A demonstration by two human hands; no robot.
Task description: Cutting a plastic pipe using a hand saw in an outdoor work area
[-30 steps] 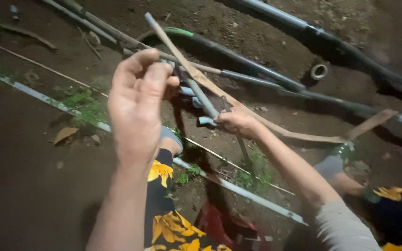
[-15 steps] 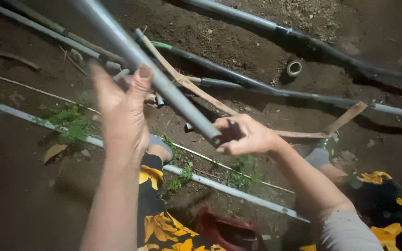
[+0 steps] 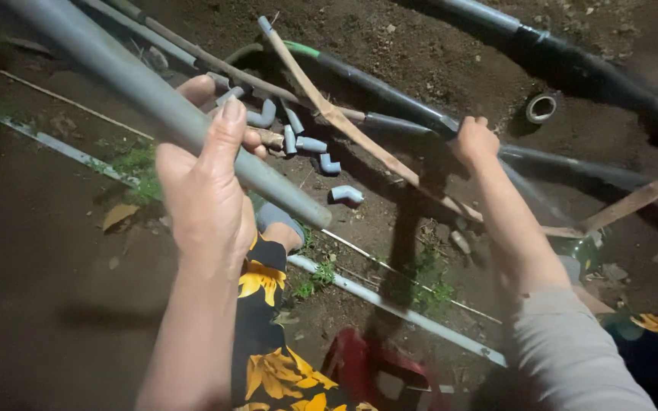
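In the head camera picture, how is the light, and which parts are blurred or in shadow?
Head view: a hard nearby light falls on the left hand and the grey pipe it grips, which look pale; the pipe's near end is soft. The right hand is slightly blurred. The soil at lower left goes dark, and the forearm throws a shadow there. The pipe elbows stay fairly sharp.

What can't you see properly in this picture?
Head view only:
- The grey pipe in the left hand: its far end runs off the top-left edge.
- The right hand: its palm faces away, so whether it grips anything on the ground cannot be told.
- The red object below: dark and cut by the bottom edge.
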